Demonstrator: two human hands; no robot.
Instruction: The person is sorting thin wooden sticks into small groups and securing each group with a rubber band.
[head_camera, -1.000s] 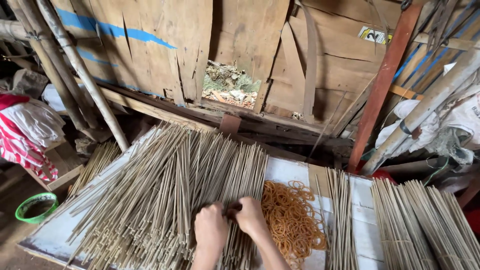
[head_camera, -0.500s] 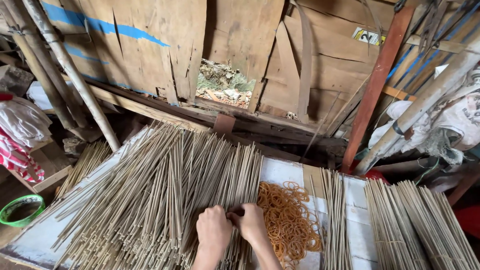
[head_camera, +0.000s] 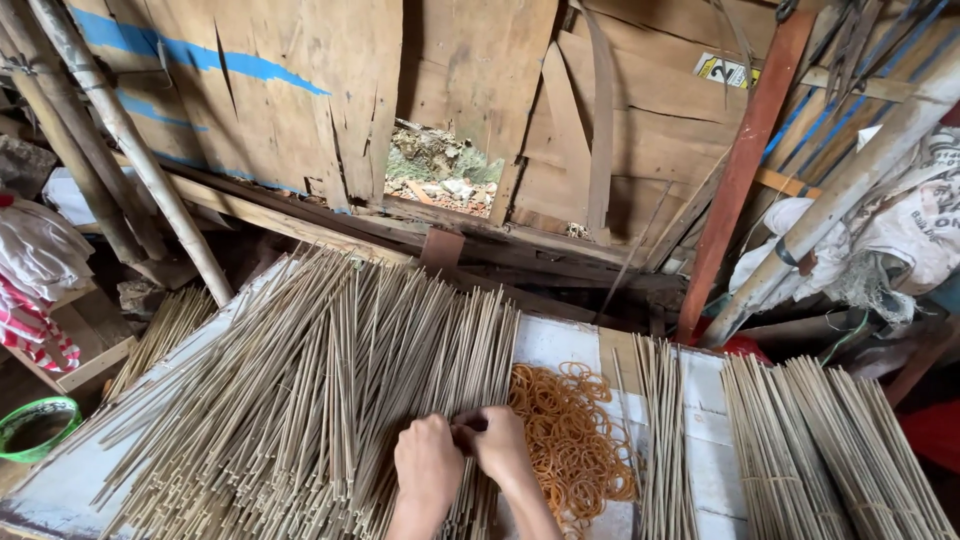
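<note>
At the near edge of the surface (head_camera: 560, 345): both hands work close together over the spread of thin sticks (head_camera: 330, 400).
Change noted: against the earlier views the hands sit in much the same spot, knuckles touching; only the viewpoint has drifted slightly. The work reads as steady gathering, not a new step.
Left hand (head_camera: 428, 468): fingers curled shut over the near ends of the sticks; exactly what is pinched cannot be told.
Right hand (head_camera: 500, 445): fingers closed, meeting the left; a small item may be between them, unclear.
Rubber bands (head_camera: 570, 440): loose orange heap just beside the right hand.
Sorted sticks: a narrow row (head_camera: 662, 430) past the bands; larger bundles (head_camera: 830, 450) farther right.
Surroundings: plank wall (head_camera: 480, 110), red post (head_camera: 745, 160), green bowl (head_camera: 35, 428) at left.
Obstruction: loose sticks overlap and crowd the working spot.
</note>
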